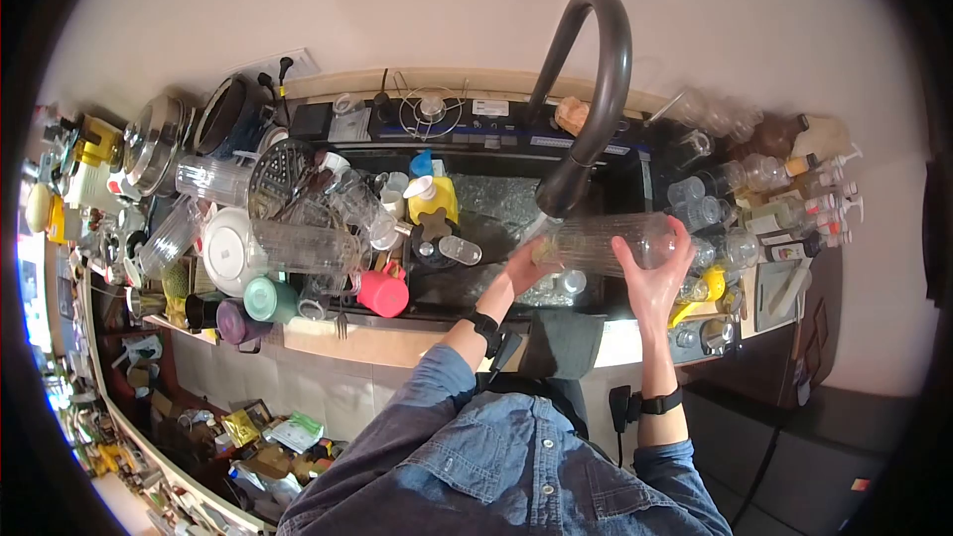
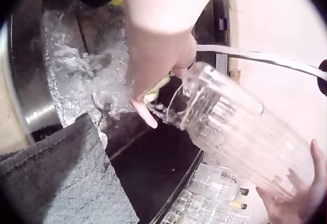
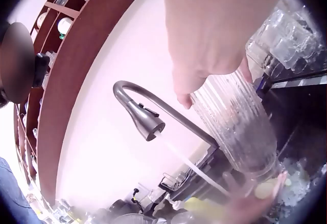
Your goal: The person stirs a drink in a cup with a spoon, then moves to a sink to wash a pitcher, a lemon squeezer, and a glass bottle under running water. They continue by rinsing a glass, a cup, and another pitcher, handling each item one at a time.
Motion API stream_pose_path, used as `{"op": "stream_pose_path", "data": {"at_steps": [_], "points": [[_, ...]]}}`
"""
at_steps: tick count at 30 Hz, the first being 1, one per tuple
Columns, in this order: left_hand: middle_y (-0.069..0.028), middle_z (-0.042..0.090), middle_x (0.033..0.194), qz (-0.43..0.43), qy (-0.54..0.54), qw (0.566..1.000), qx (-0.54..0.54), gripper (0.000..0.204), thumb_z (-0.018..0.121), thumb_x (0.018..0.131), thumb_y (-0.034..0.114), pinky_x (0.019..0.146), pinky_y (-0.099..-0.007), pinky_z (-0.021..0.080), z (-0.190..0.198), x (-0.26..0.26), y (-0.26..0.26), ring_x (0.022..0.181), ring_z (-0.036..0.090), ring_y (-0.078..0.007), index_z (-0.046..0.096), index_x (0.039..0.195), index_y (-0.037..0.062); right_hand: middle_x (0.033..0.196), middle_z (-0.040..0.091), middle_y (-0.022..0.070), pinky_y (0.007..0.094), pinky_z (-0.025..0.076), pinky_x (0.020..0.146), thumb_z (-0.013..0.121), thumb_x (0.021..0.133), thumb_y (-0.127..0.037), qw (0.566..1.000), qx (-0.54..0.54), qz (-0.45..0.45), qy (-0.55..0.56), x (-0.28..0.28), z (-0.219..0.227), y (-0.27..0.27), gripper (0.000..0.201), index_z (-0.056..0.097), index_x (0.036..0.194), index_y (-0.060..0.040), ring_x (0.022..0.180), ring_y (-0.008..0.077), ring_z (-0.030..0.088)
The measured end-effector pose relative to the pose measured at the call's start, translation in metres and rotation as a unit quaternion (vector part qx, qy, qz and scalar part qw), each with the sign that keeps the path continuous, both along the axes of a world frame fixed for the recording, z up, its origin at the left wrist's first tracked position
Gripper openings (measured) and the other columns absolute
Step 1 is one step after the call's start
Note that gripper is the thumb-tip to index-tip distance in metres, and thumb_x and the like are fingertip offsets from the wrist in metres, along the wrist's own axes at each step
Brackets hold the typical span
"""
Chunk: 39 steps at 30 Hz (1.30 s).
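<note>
I hold a tall ribbed clear glass (image 1: 606,241) sideways over the sink, under the dark arched faucet (image 1: 596,89). My left hand (image 1: 524,263) grips its open mouth end. My right hand (image 1: 655,273) cups its base, fingers wrapped over the end. In the left wrist view the left hand (image 2: 158,60) sits at the rim of the glass (image 2: 240,127), and a water stream (image 2: 255,56) runs above it and splashes at the mouth. In the right wrist view the right hand (image 3: 214,35) covers the base of the glass (image 3: 235,116), with the faucet head (image 3: 145,116) pouring beside it.
The sink basin (image 1: 486,203) holds cups and a yellow bottle (image 1: 434,197). A crowded dish rack (image 1: 288,228) with a pink cup (image 1: 382,290) stands to the left. Bottles and glasses (image 1: 784,203) fill the right counter. A grey cloth (image 2: 56,178) hangs over the sink's front edge.
</note>
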<state>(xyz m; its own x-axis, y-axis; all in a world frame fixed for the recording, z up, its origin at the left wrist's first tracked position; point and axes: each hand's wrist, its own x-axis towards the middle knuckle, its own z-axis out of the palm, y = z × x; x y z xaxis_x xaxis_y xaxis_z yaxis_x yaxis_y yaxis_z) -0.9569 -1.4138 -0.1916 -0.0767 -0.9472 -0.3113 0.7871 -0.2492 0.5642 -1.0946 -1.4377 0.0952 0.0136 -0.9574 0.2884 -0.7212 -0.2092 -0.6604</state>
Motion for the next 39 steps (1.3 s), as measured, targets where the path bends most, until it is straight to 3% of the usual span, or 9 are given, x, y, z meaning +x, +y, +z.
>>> {"op": "stream_pose_path", "data": {"at_steps": [2, 5, 11, 18, 21, 25, 31, 33, 39], "points": [[-0.0099, 0.062, 0.100, 0.010, 0.094, 0.991, 0.095, 0.027, 0.049, 0.094, 0.015, 0.079, -0.0325, 0.052, -0.001, 0.004, -0.002, 0.091, 0.062, -0.0209, 0.051, 0.117, 0.0013, 0.113, 0.042, 0.0167, 0.0397, 0.040, 0.090, 0.082, 0.065, -0.032, 1.000, 0.007, -0.011, -0.011, -0.007, -0.005, -0.002, 0.078, 0.043, 0.125, -0.0038, 0.102, 0.0291, 0.047], [-0.0116, 0.063, 0.098, 0.102, 0.029, 0.971, 0.214, 0.026, 0.048, 0.094, 0.016, 0.069, -0.0330, 0.055, -0.003, 0.002, -0.009, 0.083, 0.065, -0.0228, 0.054, 0.113, -0.0002, 0.114, 0.042, 0.0170, 0.0404, 0.038, 0.092, 0.083, 0.065, -0.032, 0.999, 0.018, -0.031, -0.025, -0.015, -0.009, 0.000, 0.078, 0.042, 0.126, -0.0039, 0.104, 0.0294, 0.046], [-0.0149, 0.064, 0.098, 0.019, -0.193, 0.942, 0.272, 0.039, 0.049, 0.093, 0.030, 0.048, -0.0321, 0.055, 0.053, 0.014, -0.003, 0.066, 0.066, -0.0228, 0.054, 0.116, -0.0013, 0.114, 0.042, 0.0168, 0.0409, 0.037, 0.093, 0.083, 0.065, -0.032, 0.997, 0.028, -0.063, -0.028, -0.025, -0.009, 0.008, 0.078, 0.042, 0.126, -0.0045, 0.105, 0.0287, 0.045], [-0.0116, 0.049, 0.125, -0.072, -0.229, 0.940, 0.242, 0.082, 0.040, 0.078, 0.074, 0.079, -0.0493, 0.047, 0.052, 0.020, -0.005, 0.117, 0.045, -0.0271, 0.041, 0.132, 0.0116, 0.108, 0.047, 0.0139, 0.0376, 0.038, 0.090, 0.083, 0.066, -0.034, 0.989, 0.052, -0.082, -0.111, -0.047, -0.026, 0.009, 0.077, 0.044, 0.124, -0.0026, 0.101, 0.0246, 0.046], [-0.0133, 0.057, 0.113, -0.064, 0.016, 0.975, 0.213, 0.072, 0.044, 0.087, 0.061, 0.067, -0.0356, 0.051, 0.107, 0.035, -0.003, 0.090, 0.060, -0.0248, 0.041, 0.133, 0.0061, 0.110, 0.048, 0.0124, 0.0346, 0.038, 0.090, 0.082, 0.068, -0.034, 0.971, 0.065, -0.088, -0.214, -0.057, -0.075, 0.008, 0.076, 0.043, 0.124, -0.0026, 0.102, 0.0213, 0.047], [-0.0062, 0.060, 0.079, -0.013, -0.044, 0.994, 0.098, 0.041, 0.065, 0.084, 0.038, 0.065, -0.0354, 0.049, 0.077, 0.057, 0.006, 0.071, 0.059, -0.0191, 0.059, 0.109, 0.0058, 0.121, 0.047, 0.0125, 0.0333, 0.037, 0.095, 0.076, 0.075, -0.035, 0.902, 0.222, -0.084, -0.361, -0.044, -0.081, 0.017, 0.073, 0.037, 0.130, -0.0060, 0.110, 0.0215, 0.047], [-0.0156, 0.062, 0.092, 0.107, -0.538, 0.834, 0.062, 0.030, 0.063, 0.086, 0.030, 0.079, -0.0332, 0.043, 0.168, 0.042, 0.007, 0.085, 0.057, -0.0261, 0.067, 0.091, 0.0012, 0.116, 0.057, 0.0149, 0.0352, 0.050, 0.078, 0.060, 0.080, -0.042, 0.841, 0.424, -0.032, -0.333, -0.055, -0.160, -0.002, 0.067, 0.041, 0.132, -0.0044, 0.101, 0.0267, 0.058], [-0.0206, 0.061, 0.097, 0.110, -0.690, 0.715, -0.021, 0.031, 0.064, 0.084, 0.029, 0.083, -0.0361, 0.042, 0.179, 0.036, 0.007, 0.093, 0.056, -0.0307, 0.068, 0.084, -0.0015, 0.108, 0.061, 0.0148, 0.0355, 0.050, 0.080, 0.061, 0.079, -0.039, 0.922, 0.353, -0.056, -0.149, -0.046, -0.188, -0.001, 0.059, 0.049, 0.124, -0.0023, 0.098, 0.0272, 0.060], [-0.0218, 0.053, 0.083, 0.180, -0.727, 0.656, -0.098, 0.031, 0.073, 0.075, 0.027, 0.076, -0.0395, 0.043, 0.181, 0.025, 0.007, 0.084, 0.055, -0.0344, 0.064, 0.067, -0.0018, 0.101, 0.062, 0.0158, 0.0332, 0.050, 0.078, 0.062, 0.085, -0.018, 0.977, 0.086, 0.120, -0.157, 0.012, -0.123, 0.004, 0.034, 0.056, 0.113, -0.0011, 0.091, 0.0243, 0.062]]}}
